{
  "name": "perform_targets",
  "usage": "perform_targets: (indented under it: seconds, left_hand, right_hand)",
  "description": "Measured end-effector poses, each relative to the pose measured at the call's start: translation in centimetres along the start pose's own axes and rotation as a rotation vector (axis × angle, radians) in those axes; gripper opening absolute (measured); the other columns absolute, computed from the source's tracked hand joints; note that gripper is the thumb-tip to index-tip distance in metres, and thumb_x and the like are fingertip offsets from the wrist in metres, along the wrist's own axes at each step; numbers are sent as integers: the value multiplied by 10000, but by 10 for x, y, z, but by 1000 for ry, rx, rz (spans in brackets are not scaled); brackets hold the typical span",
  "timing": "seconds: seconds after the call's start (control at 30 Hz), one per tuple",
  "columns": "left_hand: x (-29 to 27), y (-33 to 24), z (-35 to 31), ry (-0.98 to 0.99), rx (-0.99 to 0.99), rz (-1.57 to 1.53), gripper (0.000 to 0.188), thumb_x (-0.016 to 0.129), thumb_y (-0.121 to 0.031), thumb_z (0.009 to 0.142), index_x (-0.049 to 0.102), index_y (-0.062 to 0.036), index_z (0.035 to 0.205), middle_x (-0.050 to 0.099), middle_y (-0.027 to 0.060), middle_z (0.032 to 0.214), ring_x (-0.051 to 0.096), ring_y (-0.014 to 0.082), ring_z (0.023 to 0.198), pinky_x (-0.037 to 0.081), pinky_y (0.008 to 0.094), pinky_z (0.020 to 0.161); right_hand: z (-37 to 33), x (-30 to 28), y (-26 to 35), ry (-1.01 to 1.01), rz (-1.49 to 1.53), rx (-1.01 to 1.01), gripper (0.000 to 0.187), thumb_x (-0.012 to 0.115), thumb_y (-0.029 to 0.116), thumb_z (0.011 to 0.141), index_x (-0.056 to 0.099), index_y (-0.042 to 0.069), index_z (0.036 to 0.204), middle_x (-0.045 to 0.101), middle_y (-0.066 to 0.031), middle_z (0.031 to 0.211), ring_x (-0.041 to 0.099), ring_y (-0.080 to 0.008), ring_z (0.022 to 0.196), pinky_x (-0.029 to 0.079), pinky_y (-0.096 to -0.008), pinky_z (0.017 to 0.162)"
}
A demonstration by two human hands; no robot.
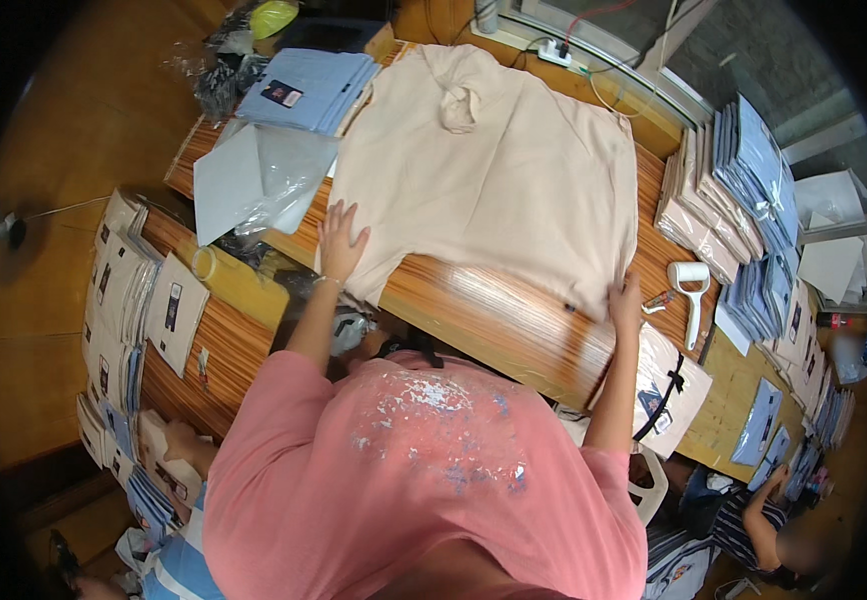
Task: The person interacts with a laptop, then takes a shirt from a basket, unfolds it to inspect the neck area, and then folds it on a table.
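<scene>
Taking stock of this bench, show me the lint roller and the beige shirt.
Lint roller (pixel 690 273), head view: on its white roll.
Beige shirt (pixel 499 170), head view: on the middle of its spread body.

No words or numbers can be read. The dark tag (pixel 282 93) on the folded blue clothes (pixel 329 88), by the counter's (pixel 484 302) far left corner, is too small to make out.
</scene>
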State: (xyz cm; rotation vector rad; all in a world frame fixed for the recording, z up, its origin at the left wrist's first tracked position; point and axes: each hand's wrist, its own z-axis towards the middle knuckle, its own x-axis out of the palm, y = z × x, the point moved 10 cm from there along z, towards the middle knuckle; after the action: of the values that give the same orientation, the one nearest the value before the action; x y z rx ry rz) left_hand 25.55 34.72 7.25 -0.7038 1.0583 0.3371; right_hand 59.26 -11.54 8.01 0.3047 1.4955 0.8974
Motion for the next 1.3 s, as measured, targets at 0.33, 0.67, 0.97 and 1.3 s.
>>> perform_targets:
  seconds: [0.33,0.67,0.97,1.3]
  left_hand:
    - [3,-1,21,-10,4,79,426,556,-245,863,503,-108,1263,434,146,1323,364,333,1239,250,490,1027]
    - [47,49,10,737,-519,-653,496,635,-166,851,446,50,1255,646,103,994,596,175,885,444,276,821]
    - [48,54,-9,860,-719,-1237,407,568,-160,918,453,-6,1277,552,93,1231,530,195,1119,426,328,953]
    - [56,76,-11,837,-807,-1264,407,582,-144,909,465,2,1270,558,101,1225,539,211,1112,434,331,946]
  right_hand:
    - [-84,-68,-22,-123,72,275,179,582,64,833,533,-13,987,576,-182,712,559,-339,660,449,-415,632]
    - [-92,-19,-8,-66,-339,320,184,618,185,832,583,7,861,610,-186,776,591,-326,710,464,-391,672]
    - [-124,-31,-52,-189,-8,377,248,574,136,889,436,48,1075,570,-173,805,547,-299,677,441,-394,621]
    - [-126,-45,-12,-289,8,140,324,622,157,860,450,17,1096,563,-140,810,508,-210,650,431,-332,633]
